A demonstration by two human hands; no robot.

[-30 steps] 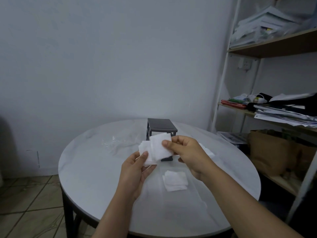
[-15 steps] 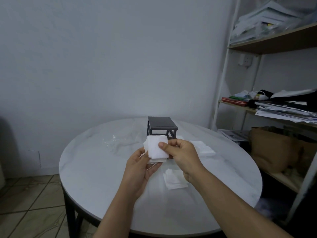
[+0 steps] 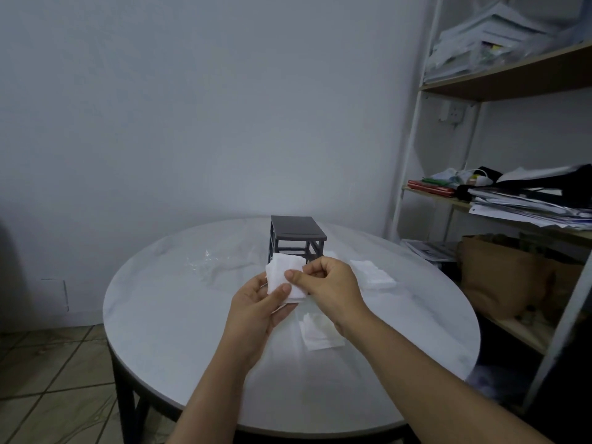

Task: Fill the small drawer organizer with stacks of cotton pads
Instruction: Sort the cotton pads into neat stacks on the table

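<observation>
A small dark grey drawer organizer point(image 3: 296, 235) stands near the far middle of the round table; its frame looks open with no drawer visible. In front of it, both hands hold a stack of white cotton pads point(image 3: 282, 272). My left hand point(image 3: 256, 310) cradles the stack from below with its thumb on top. My right hand point(image 3: 326, 286) pinches the stack's right edge. More pads lie in a pile point(image 3: 320, 331) under my right wrist, and another pile point(image 3: 373, 273) sits to the organizer's right.
The white marble-look round table point(image 3: 192, 331) has crumpled clear plastic wrap point(image 3: 208, 261) left of the organizer. A shelving unit point(image 3: 512, 203) loaded with papers and bags stands close on the right. Tiled floor shows at the lower left.
The pad my right hand held out has been brought down onto the stack in my left hand. Both hands drew slightly closer together; the view shifted a little.
</observation>
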